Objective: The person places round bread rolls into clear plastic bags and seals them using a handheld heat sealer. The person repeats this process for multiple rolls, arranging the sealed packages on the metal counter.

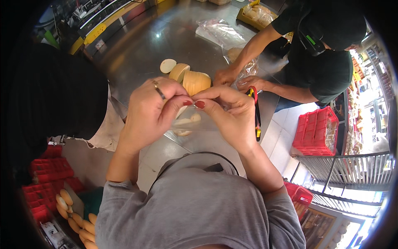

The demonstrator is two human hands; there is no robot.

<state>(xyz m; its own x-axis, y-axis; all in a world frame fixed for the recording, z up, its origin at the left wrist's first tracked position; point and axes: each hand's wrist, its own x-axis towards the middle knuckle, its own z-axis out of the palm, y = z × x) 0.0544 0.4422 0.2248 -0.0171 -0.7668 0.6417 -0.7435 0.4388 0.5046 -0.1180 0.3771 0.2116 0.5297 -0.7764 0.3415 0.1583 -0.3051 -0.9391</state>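
Note:
My left hand and my right hand meet in front of me, thumbs and forefingers pinched together. Between the fingertips is the gathered edge of a clear plastic bag. Pale pieces that look like bread show through the bag below my fingers; their exact kind is hard to make out. Just beyond my hands, a sliced round yellow loaf lies on the metal table. A thicker cut piece and a flat white-faced round slice lie to its left.
Scissors with red and black handles lie beyond my right hand. At right, a co-worker's hands handle a clear bag. Another person in black stands at left. Red crates stand right; long bread rolls sit lower left.

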